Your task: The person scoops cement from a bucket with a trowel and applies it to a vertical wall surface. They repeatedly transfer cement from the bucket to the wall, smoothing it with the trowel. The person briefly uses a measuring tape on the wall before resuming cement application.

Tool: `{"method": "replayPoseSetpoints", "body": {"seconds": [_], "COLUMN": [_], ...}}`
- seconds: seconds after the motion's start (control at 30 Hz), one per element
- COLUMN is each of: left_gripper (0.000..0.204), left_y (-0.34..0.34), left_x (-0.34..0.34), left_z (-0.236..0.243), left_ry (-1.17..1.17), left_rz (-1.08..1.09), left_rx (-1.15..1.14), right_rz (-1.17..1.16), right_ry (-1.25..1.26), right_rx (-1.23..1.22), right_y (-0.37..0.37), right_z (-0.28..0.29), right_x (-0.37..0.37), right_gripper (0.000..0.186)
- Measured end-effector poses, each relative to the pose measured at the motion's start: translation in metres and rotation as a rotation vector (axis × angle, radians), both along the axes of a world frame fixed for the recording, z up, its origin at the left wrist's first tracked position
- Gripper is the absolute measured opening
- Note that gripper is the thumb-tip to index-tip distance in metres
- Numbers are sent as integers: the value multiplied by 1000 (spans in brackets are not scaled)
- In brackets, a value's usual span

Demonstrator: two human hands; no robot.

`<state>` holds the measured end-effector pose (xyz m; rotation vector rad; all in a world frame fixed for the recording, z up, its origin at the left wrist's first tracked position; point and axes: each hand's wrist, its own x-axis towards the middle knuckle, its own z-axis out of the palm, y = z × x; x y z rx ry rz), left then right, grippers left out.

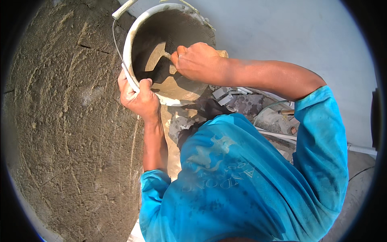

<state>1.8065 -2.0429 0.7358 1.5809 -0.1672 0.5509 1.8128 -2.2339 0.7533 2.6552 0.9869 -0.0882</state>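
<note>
A white bucket [130, 44], its rim crusted with mortar, is tilted so that its mouth faces me. My left hand [141, 99] is closed on the near left part of the rim, with the thumb on the inner side. Inside the bucket's mouth, my right hand [197, 62] is wrapped round the handle of a trowel [156, 57]. The trowel's metal blade reaches left into the bucket, and the wooden end of its handle sticks out behind my fist. Wet grey-brown mortar [179, 89] coats the bucket's lower inside.
A rough mortar-covered surface [72, 121] fills the left side. The bucket's wire handle with its pale grip [123, 9] hangs beside it. A smooth pale wall [282, 32] stands at the far right. Broken tile pieces [223, 97], a hose and pale strips lie on the floor below.
</note>
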Motion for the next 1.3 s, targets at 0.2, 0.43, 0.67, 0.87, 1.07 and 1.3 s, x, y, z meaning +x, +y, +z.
{"method": "replayPoseSetpoints", "body": {"seconds": [0.2,0.43,0.67,0.87,1.07,1.3], "left_gripper": [3,21,18,4,12,26], "left_y": [-14,2,26,22,14,31], "left_x": [-21,-35,-37,-22,-23,-26], "left_z": [-8,-3,-5,-7,-16,-20], "left_ry": [-150,-235,-135,-216,-294,-409], "left_rz": [58,31,169,142,91,43], "left_rx": [89,109,107,110,240,212], "right_rz": [-150,-894,-443,-207,-171,-609], "right_ry": [-80,952,299,186,162,509], "right_rx": [303,1126,521,181,301,861], "right_y": [-44,-26,15,47,25,-48], "right_z": [-60,-42,35,-15,-49,-27], "right_x": [-6,9,13,-16,-11,3], "right_gripper": [20,54,44,24,19,42]}}
